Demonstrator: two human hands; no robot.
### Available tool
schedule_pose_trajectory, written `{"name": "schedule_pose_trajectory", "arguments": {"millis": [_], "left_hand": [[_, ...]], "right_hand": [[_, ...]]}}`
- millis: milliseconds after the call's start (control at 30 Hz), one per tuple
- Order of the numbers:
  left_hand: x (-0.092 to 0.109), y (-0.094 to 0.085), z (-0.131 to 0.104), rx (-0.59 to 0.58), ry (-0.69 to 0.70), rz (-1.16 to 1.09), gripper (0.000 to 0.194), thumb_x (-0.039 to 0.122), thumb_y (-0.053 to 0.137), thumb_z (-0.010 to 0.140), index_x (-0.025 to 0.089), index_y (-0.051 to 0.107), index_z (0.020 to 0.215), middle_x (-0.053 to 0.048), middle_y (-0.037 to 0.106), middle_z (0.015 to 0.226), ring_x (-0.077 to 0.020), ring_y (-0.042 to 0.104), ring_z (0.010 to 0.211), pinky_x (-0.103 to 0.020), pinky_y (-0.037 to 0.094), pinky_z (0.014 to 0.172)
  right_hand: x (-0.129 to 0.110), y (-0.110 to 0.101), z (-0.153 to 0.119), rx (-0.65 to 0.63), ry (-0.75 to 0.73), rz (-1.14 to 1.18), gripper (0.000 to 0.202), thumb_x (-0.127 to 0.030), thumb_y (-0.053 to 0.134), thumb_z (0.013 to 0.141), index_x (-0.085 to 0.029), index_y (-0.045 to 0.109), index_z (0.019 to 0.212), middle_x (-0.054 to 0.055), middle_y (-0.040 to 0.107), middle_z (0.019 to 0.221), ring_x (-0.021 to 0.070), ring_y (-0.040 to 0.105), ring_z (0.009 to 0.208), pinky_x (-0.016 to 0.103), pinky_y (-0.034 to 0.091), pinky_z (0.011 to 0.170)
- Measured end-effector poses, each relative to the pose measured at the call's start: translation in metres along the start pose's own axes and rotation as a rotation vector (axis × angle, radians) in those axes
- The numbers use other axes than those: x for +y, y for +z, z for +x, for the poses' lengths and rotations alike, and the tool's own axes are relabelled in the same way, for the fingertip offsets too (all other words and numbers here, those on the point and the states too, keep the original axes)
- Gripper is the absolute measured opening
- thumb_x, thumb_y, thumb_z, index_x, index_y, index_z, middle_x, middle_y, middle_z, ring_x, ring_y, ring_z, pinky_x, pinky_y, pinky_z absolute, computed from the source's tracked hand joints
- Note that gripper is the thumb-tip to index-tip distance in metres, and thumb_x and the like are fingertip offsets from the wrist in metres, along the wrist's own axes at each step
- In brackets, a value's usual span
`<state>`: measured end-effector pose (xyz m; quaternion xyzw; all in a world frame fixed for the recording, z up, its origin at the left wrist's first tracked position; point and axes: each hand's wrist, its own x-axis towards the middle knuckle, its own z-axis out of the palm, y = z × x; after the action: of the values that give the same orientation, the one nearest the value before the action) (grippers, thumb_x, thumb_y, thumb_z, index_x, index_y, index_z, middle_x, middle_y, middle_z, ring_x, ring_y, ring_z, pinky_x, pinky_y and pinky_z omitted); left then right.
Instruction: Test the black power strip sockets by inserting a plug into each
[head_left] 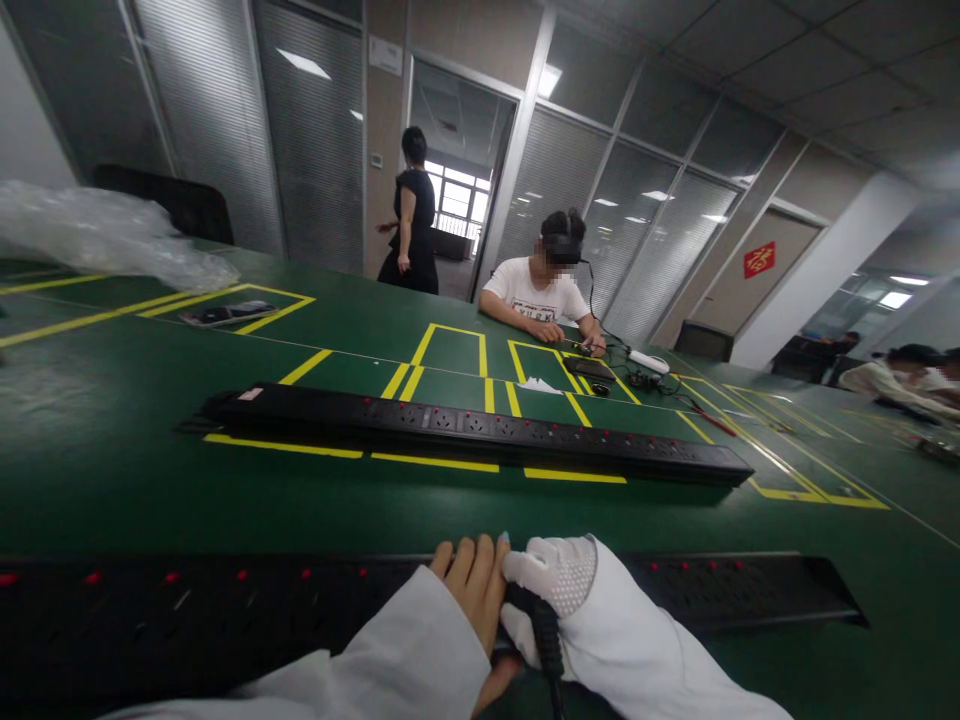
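A long black power strip (735,590) with red lights or switches lies across the table's near edge. My left hand (474,580), bare, wraps over it near the middle, fingers across the top and thumb below. Beside it, my right hand (551,580), in a white dotted glove, is closed around a black plug (529,602). The plug's cable (551,650) hangs down toward me. My hand hides the plug's front, so I cannot tell whether it sits in a socket. Farther back lies a second black power strip (480,425), apart from both hands.
Yellow tape outlines mark the green table (360,520). Clear plastic wrap (82,235) lies at the back left, near a flat dark item (229,313). Across the table, a seated person (544,285) handles small parts near cables (652,380). Another person (412,215) stands by the doorway.
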<state>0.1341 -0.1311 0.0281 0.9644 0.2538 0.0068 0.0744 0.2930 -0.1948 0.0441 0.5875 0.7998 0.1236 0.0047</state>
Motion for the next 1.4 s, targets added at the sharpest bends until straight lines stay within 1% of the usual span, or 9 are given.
{"name": "schedule_pose_trajectory", "arguments": {"millis": [267, 767, 833, 900, 967, 1100, 1200, 1333, 1400], "left_hand": [[0.0, 0.0042, 0.0008, 0.012, 0.003, 0.026, 0.074, 0.03, 0.053, 0.071, 0.004, 0.033, 0.137, -0.019, 0.043, 0.137, -0.0346, 0.046, 0.117, -0.048, 0.034, 0.101], [-0.0018, 0.0008, -0.0004, 0.031, 0.022, 0.003, 0.074, 0.035, 0.058, 0.074, 0.003, 0.035, 0.136, -0.019, 0.045, 0.135, -0.0348, 0.047, 0.115, -0.046, 0.036, 0.1], [-0.0012, 0.0, -0.0007, 0.05, 0.025, 0.011, 0.068, 0.035, 0.056, 0.078, 0.003, 0.037, 0.136, -0.019, 0.047, 0.134, -0.0344, 0.048, 0.115, -0.045, 0.037, 0.099], [-0.0004, 0.0001, -0.0009, 0.076, 0.011, 0.03, 0.055, 0.029, 0.047, 0.085, 0.005, 0.04, 0.135, -0.017, 0.049, 0.132, -0.0328, 0.049, 0.114, -0.044, 0.039, 0.097], [0.0003, 0.0008, -0.001, 0.097, 0.002, 0.04, 0.049, 0.024, 0.041, 0.088, 0.006, 0.042, 0.134, -0.016, 0.051, 0.131, -0.0322, 0.05, 0.113, -0.044, 0.039, 0.097], [0.0001, 0.0022, -0.0007, 0.104, 0.018, 0.028, 0.057, 0.031, 0.048, 0.085, 0.004, 0.041, 0.134, -0.018, 0.051, 0.13, -0.0345, 0.05, 0.112, -0.046, 0.039, 0.096], [-0.0015, 0.0035, -0.0002, 0.097, 0.017, 0.01, 0.057, 0.032, 0.047, 0.085, 0.004, 0.04, 0.134, -0.018, 0.051, 0.13, -0.0339, 0.05, 0.112, -0.045, 0.039, 0.097], [-0.0039, 0.006, -0.0002, 0.07, 0.036, 0.0, 0.071, 0.038, 0.055, 0.076, 0.004, 0.036, 0.136, -0.019, 0.046, 0.134, -0.0344, 0.048, 0.114, -0.047, 0.037, 0.099], [-0.0043, 0.0073, -0.0001, 0.066, 0.038, 0.002, 0.073, 0.04, 0.054, 0.076, 0.004, 0.035, 0.137, -0.019, 0.045, 0.135, -0.0343, 0.047, 0.114, -0.047, 0.036, 0.099]], "right_hand": [[-0.0006, 0.0012, -0.0004, 0.017, 0.003, -0.015, 0.031, -0.048, 0.044, 0.081, -0.026, 0.056, 0.1, -0.002, 0.055, 0.067, 0.0097, 0.046, 0.053, 0.027, 0.019, 0.05], [-0.001, 0.0016, -0.0011, 0.031, 0.005, -0.03, 0.03, -0.046, 0.046, 0.081, -0.026, 0.054, 0.101, -0.002, 0.054, 0.068, 0.0108, 0.048, 0.055, 0.027, 0.02, 0.051], [-0.0009, 0.0018, -0.0005, 0.028, 0.002, -0.037, 0.029, -0.046, 0.046, 0.08, -0.026, 0.055, 0.099, -0.002, 0.054, 0.067, 0.0106, 0.048, 0.054, 0.028, 0.018, 0.05], [-0.0007, 0.0023, 0.0002, 0.023, -0.001, -0.043, 0.028, -0.047, 0.046, 0.08, -0.026, 0.056, 0.096, -0.002, 0.054, 0.065, 0.0101, 0.047, 0.052, 0.028, 0.017, 0.049], [-0.0006, 0.0029, 0.0008, 0.02, -0.003, -0.044, 0.029, -0.047, 0.047, 0.079, -0.026, 0.057, 0.095, -0.002, 0.054, 0.065, 0.01, 0.047, 0.052, 0.028, 0.017, 0.048], [-0.0003, 0.0039, 0.0005, 0.03, -0.003, -0.031, 0.031, -0.048, 0.045, 0.079, -0.026, 0.057, 0.098, -0.002, 0.055, 0.067, 0.0105, 0.049, 0.053, 0.027, 0.019, 0.049], [0.0002, 0.0039, -0.0004, 0.045, -0.005, -0.021, 0.032, -0.047, 0.043, 0.081, -0.026, 0.056, 0.1, -0.001, 0.056, 0.068, 0.0102, 0.05, 0.054, 0.027, 0.021, 0.05], [0.0002, 0.0029, -0.0009, 0.06, -0.01, -0.005, 0.033, -0.046, 0.043, 0.081, -0.025, 0.056, 0.102, -0.001, 0.056, 0.069, 0.0097, 0.05, 0.055, 0.026, 0.023, 0.05], [-0.0001, 0.0022, -0.0008, 0.064, -0.01, 0.003, 0.032, -0.045, 0.043, 0.081, -0.025, 0.056, 0.102, -0.002, 0.055, 0.068, 0.0097, 0.049, 0.054, 0.026, 0.024, 0.049]]}}
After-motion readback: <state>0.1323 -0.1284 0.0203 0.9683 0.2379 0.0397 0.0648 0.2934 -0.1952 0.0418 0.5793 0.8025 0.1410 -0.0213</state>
